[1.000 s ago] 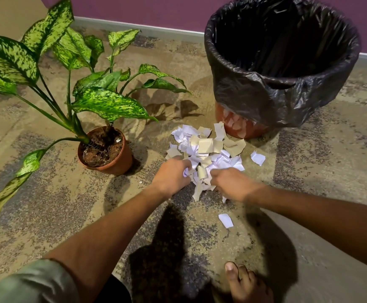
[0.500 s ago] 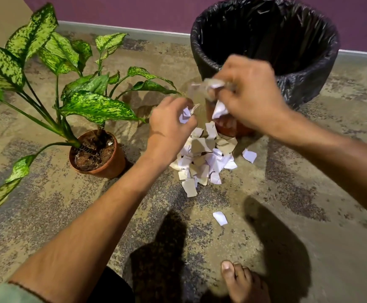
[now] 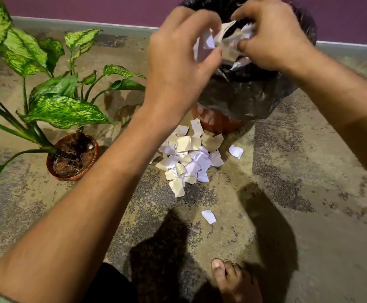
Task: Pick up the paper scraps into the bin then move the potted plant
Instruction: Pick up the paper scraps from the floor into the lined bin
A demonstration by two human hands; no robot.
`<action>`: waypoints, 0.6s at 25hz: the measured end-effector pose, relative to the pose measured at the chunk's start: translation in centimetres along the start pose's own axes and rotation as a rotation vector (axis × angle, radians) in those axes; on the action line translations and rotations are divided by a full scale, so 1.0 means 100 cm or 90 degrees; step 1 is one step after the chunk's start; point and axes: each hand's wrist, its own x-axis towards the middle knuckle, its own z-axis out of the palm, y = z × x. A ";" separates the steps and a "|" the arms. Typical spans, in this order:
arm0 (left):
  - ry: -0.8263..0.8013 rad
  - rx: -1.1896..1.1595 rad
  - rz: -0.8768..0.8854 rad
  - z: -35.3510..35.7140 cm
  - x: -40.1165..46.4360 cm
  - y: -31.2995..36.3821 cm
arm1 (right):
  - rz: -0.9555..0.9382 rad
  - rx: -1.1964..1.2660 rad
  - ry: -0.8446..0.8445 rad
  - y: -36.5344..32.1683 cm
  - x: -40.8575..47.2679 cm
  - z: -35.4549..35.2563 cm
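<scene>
A bunch of paper scraps (image 3: 224, 43) is up in the air over the mouth of the bin (image 3: 244, 92), caught between both hands. The left hand (image 3: 178, 62) has its fingers curled around the white pieces on its side, thumb pressing in from below. The right hand (image 3: 272, 38) pinches the tan and white pieces on the other side, fingers bent over them. The two hands are close together, nearly touching through the paper.

The bin is lined with a black plastic bag, and its reddish base shows under the bag's edge. On the floor (image 3: 309, 193) right against that base lies the main pile of scraps (image 3: 189, 156), white and tan bits overlapping. One white scrap (image 3: 235, 151) sits just beside the pile on its right, and another single scrap (image 3: 209, 216) lies apart, nearer the person.

The potted plant (image 3: 73, 156) stands to the left of the pile, in a brown pot with dark soil, its speckled green leaves spreading wide. A bare foot (image 3: 233, 281) shows at the bottom edge. A purple wall (image 3: 90, 9) runs behind everything.
</scene>
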 end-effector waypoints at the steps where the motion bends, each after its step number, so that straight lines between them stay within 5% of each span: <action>1: -0.009 0.000 -0.004 0.005 0.009 0.002 | -0.043 0.012 0.057 0.004 0.088 -0.064; 3: -0.046 0.010 -0.011 0.015 0.026 0.003 | 0.033 0.065 0.166 0.006 0.211 -0.133; 5: -0.083 0.018 -0.014 0.026 0.040 0.002 | 0.046 0.103 0.178 0.041 0.224 -0.138; 8: -0.204 0.025 -0.047 0.043 0.050 -0.001 | 0.222 0.096 0.233 0.043 0.127 -0.090; 11: -0.240 0.016 -0.017 0.047 0.039 -0.001 | 0.399 0.117 -0.128 0.004 -0.105 0.061; 13: -0.161 -0.020 0.032 0.038 0.022 -0.001 | 0.373 0.090 -0.189 -0.015 -0.192 0.124; 15: -0.026 -0.038 0.098 0.028 -0.004 -0.006 | 0.346 0.073 -0.250 -0.002 -0.174 0.101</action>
